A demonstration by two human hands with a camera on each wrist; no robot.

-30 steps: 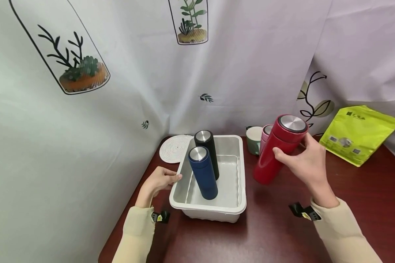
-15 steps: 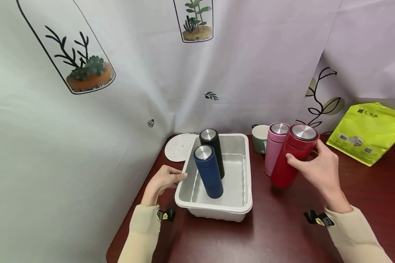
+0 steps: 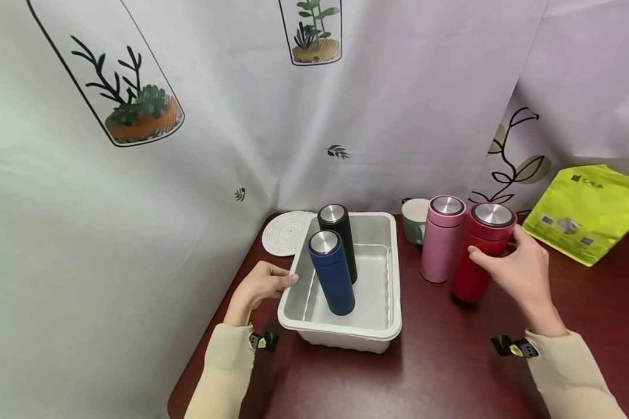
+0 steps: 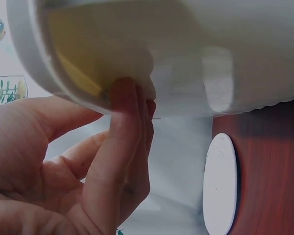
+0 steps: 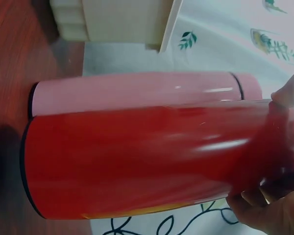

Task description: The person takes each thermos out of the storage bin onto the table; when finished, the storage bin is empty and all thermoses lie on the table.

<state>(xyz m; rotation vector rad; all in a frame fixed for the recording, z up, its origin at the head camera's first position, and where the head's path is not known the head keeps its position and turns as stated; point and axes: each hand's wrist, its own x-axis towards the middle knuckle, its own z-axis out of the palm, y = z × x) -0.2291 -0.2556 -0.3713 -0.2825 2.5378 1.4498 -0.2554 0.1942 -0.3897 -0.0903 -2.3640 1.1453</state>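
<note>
The step in hand looks to be standing the red bottle (image 3: 470, 276) on the dark red table (image 3: 435, 372), at the right of the scene. The right hand (image 3: 526, 270) grips it high up, just below the steel-topped lid, with thumb on the near left side and fingers round the right, spread only as wide as the bottle. The bottle is nearly upright, its base at or just over the tabletop; whether it bears fully on the wood cannot be told. The pink bottle (image 3: 439, 253) stands just beside it on the left, and contact between the two is unclear. Farther left, the left hand (image 3: 264, 285) holds the left edge of the pale grey tub (image 3: 340, 333), fingers bent against the outer wall under the rim. In the tub, toward its left side, stand the blue bottle (image 3: 332, 282) and, on the far side of it, the black bottle (image 3: 349, 244). The next move, I judge, calls for a level base and a slow loosening of the right fingers, clear of the pink bottle, since a tall body gripped near its top could tip if let go aslant.
</note>
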